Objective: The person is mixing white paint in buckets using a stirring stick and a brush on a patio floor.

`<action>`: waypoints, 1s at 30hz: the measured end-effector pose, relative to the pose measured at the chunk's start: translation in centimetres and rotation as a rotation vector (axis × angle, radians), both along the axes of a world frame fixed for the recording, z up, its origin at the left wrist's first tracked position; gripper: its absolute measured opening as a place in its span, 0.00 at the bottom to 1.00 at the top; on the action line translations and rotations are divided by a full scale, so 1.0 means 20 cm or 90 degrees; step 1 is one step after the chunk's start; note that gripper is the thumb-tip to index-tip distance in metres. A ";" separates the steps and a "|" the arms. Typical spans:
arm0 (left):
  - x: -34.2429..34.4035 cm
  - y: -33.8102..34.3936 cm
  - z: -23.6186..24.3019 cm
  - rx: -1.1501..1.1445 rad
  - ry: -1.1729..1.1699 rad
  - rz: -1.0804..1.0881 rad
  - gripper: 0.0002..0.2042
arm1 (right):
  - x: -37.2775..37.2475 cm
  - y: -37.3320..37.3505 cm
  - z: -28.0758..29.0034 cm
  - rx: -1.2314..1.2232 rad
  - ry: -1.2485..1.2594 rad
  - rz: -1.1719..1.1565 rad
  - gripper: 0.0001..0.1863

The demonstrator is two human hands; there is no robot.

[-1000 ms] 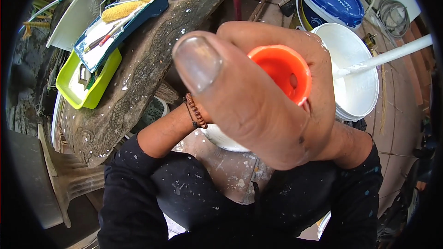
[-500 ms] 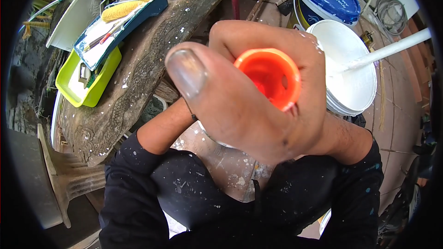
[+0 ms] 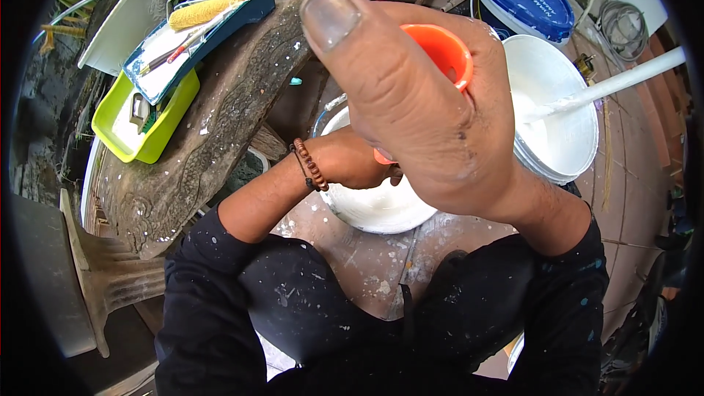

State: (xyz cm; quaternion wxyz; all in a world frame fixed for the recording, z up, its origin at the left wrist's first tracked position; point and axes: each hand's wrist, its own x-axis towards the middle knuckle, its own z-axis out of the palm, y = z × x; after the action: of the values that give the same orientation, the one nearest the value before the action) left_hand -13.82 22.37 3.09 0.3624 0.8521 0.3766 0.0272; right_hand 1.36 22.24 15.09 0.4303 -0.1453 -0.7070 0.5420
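One orange tube (image 3: pixel 453 55) fills the curled right hand (image 3: pixel 456 132); left hand (image 3: pixel 358 158), above the bucket's (image 3: pixel 370 213) left edge, hold unclear.

Lighting: bright, diffuse daylight; shadows soft; sheen on the right thumbnail (image 3: pixel 331 17); pale glare inside the bucket (image 3: pixel 550 75). Optics: fisheye, floor (image 3: pixel 623 202) lines bowed, corners black. Far right edge dim, blurred.

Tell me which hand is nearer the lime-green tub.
Left. The left hand is to the right of the lime-green tub; the right hand is farther right.
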 end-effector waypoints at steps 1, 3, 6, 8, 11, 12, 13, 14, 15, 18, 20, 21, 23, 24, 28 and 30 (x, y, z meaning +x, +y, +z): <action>-0.01 0.00 0.00 0.029 0.024 -0.021 0.06 | 0.00 0.00 -0.01 0.026 0.017 -0.004 0.20; -0.03 0.00 0.03 0.016 0.051 -0.020 0.07 | 0.01 0.00 -0.02 0.050 0.034 -0.010 0.21; -0.07 0.01 0.03 0.016 0.124 -0.004 0.08 | 0.03 0.01 -0.03 0.020 0.090 0.043 0.21; -0.07 0.00 0.09 0.040 0.192 0.032 0.10 | 0.04 0.00 -0.03 0.046 0.082 0.024 0.20; -0.11 0.03 0.00 0.111 0.130 0.016 0.10 | 0.05 -0.02 -0.03 0.085 0.067 -0.006 0.19; -0.08 0.03 0.06 0.109 0.130 0.015 0.10 | 0.05 -0.01 -0.05 0.083 0.067 -0.006 0.19; -0.06 0.04 0.14 0.046 0.109 0.039 0.10 | 0.04 0.01 -0.08 0.152 0.075 -0.042 0.18; -0.04 0.04 0.20 -0.014 0.090 0.065 0.10 | 0.03 0.02 -0.09 0.223 0.085 -0.075 0.17; -0.02 0.04 0.19 -0.014 0.090 0.066 0.10 | 0.02 0.01 -0.08 0.223 0.086 -0.074 0.17; 0.00 0.04 0.08 0.038 0.048 0.035 0.10 | -0.01 -0.02 -0.05 0.142 0.050 -0.062 0.14; 0.01 0.03 -0.01 0.074 0.020 0.015 0.10 | -0.02 -0.02 -0.03 0.168 0.030 -0.030 0.16; 0.02 0.03 -0.06 0.091 0.005 0.005 0.09 | -0.03 -0.02 -0.02 0.168 0.029 -0.028 0.16; 0.03 0.02 -0.12 0.126 -0.025 -0.018 0.09 | -0.02 -0.01 0.00 0.026 -0.021 -0.013 0.18; 0.03 0.02 -0.12 0.144 -0.040 -0.030 0.09 | -0.02 -0.01 -0.01 0.026 -0.022 -0.013 0.18; 0.03 -0.01 0.01 -0.006 0.021 0.018 0.09 | -0.04 -0.02 -0.03 0.045 0.010 -0.032 0.20; 0.04 -0.02 0.08 -0.167 0.052 0.077 0.10 | -0.04 -0.03 -0.02 0.048 0.015 -0.046 0.21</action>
State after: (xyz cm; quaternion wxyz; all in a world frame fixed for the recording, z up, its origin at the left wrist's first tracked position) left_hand -13.09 22.06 4.60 0.4524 0.7737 0.4422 -0.0347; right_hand 0.55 21.69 14.78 0.4634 -0.1481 -0.7160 0.5007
